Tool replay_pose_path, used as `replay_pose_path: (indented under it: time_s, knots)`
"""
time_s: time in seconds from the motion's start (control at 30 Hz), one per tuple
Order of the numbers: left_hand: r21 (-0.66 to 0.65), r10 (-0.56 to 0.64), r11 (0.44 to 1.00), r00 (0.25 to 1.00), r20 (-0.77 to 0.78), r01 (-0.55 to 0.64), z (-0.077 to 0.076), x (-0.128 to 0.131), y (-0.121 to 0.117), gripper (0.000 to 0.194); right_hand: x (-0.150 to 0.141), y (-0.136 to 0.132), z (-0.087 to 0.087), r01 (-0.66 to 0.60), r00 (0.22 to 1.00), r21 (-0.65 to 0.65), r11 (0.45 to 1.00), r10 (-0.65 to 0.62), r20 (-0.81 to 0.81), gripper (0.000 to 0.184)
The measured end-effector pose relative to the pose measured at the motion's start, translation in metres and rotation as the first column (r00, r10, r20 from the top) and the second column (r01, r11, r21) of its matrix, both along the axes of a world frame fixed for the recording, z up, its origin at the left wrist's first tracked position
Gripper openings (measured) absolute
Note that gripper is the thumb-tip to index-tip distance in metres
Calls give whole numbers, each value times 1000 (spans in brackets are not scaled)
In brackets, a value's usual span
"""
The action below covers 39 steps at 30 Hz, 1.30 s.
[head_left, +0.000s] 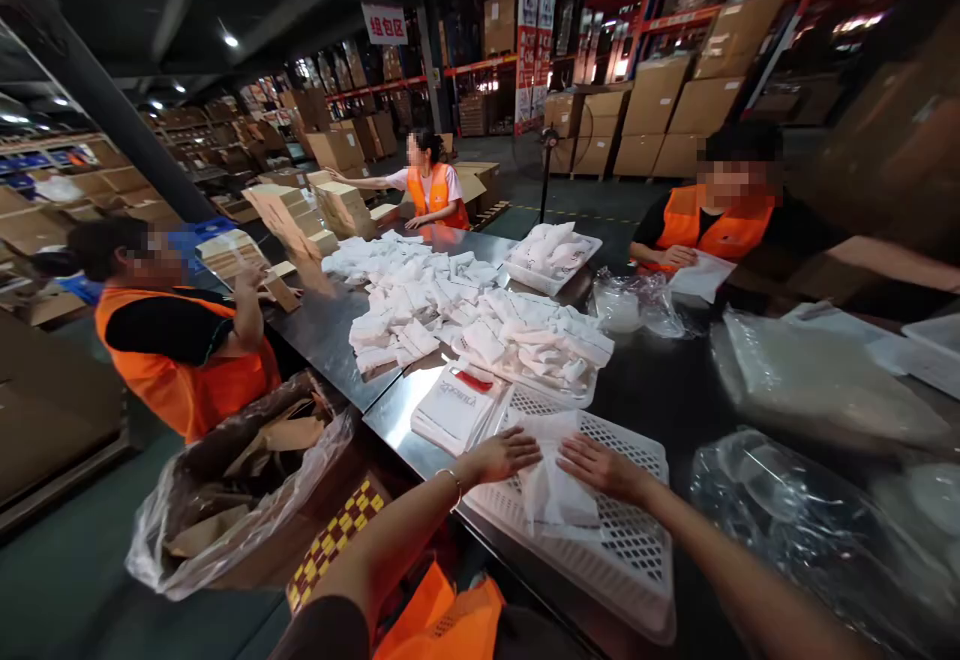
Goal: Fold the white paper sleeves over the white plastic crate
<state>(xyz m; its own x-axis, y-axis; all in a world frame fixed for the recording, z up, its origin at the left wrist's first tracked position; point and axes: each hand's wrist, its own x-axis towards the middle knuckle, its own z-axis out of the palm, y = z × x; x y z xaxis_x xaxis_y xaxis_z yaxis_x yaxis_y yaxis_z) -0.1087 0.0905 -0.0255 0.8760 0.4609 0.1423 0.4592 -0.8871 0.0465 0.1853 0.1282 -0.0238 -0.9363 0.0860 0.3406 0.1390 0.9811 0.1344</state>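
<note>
A thin white bag [559, 500] lies on an upturned white plastic basket [630, 550] right in front of me. My left hand [504, 453] rests flat on the bag's left edge, fingers stretched out. On its upper right, my right hand [604, 467] also lies with fingers extended. Whether anything is inside the bag I cannot tell. Just beyond my left hand is a stack of printed white bags [450, 405] with a red item [474, 380] on top. Behind the basket, many small white packets [525, 335] are heaped, partly in another white basket.
A carton lined with clear plastic [247, 500] stands at left. Clear plastic bags [787, 510] lie at right. Co-workers in orange vests sit at left [180, 340], far side [435, 190] and right [709, 225]. A white tray of packets [551, 255] sits at the back.
</note>
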Motion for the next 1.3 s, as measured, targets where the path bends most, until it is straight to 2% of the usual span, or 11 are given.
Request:
replay_pose_path:
  time_s: [0.1,0.27,0.43,0.57,0.7,0.8,0.97,1.03,1.1,1.2,1.3]
  knots:
    - [44,-1,999,1000,28,-1,1,4,-8,42,3,-4,0,-10,1000,-25,1000,10,6,45]
    - [97,-62,994,996,64,56,0,7,-20,31,13,-8,5,-75,990,-46,996,80,119,48]
    - [11,-61,998,991,116,61,1,-7,-20,29,25,-1,12,-72,989,-164,984,92,117,46]
    - [-14,-51,998,993,104,53,1,-11,-22,31,23,0,15,-86,985,-163,983,108,135,48]
    - [-28,-15,999,994,111,19,-4,1,-31,30,12,-8,17,-124,985,-135,983,138,102,45]
    - [-104,76,993,980,183,-58,-5,9,-42,29,7,-12,20,-181,977,-103,978,191,94,44]
    - [-368,243,919,937,252,-139,3,10,-57,37,15,-9,19,-203,956,-279,938,251,149,52]
    - [-387,272,910,917,291,-147,4,11,-58,40,18,-9,13,-177,965,-326,929,229,128,54]
    - [-334,274,927,914,299,-169,3,15,-56,37,16,-11,6,-89,985,-352,932,135,108,56]
    - [-208,266,951,948,174,-228,2,25,-48,27,7,-15,-5,84,992,-316,945,-50,114,60]
    - [-144,264,956,964,43,-256,6,31,-40,24,-4,-18,-13,146,987,-228,963,-125,105,65]
